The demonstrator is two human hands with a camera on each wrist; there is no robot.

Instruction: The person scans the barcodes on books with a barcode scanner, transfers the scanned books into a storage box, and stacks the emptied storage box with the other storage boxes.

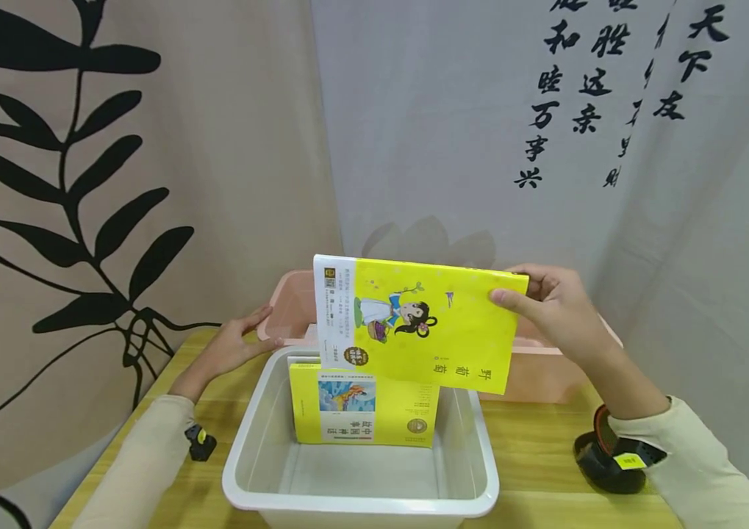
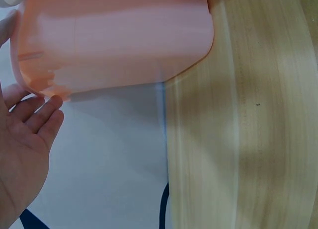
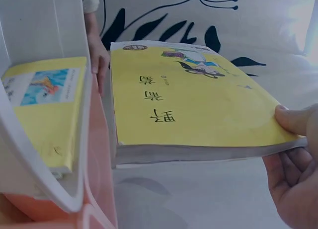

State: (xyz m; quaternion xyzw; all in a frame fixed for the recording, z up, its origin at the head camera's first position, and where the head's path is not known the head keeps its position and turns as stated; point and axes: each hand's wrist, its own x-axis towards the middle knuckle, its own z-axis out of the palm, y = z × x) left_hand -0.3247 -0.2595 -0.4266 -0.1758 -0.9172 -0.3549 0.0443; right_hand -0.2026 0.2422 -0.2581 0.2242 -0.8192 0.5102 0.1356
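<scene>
My right hand (image 1: 556, 308) pinches a yellow book (image 1: 440, 323) at its right end, thumb on the cover and fingers behind. The book, with a drawn girl on its cover, is held sideways above the back of a white bin (image 1: 361, 505). Another yellow book (image 1: 400, 411) with a blue picture stands inside that bin against the far wall; the held book overlaps its top in the head view. My left hand (image 1: 235, 345) holds the left end of a pink bin (image 1: 539, 378), fingers and thumb at its rim (image 2: 15, 55).
Both bins stand on a wooden table (image 1: 526, 455), the pink one behind the white one. Behind them hangs a pale cloth (image 1: 427, 147) with dark writing and leaf prints. Black bands (image 1: 612, 459) sit on my wrists.
</scene>
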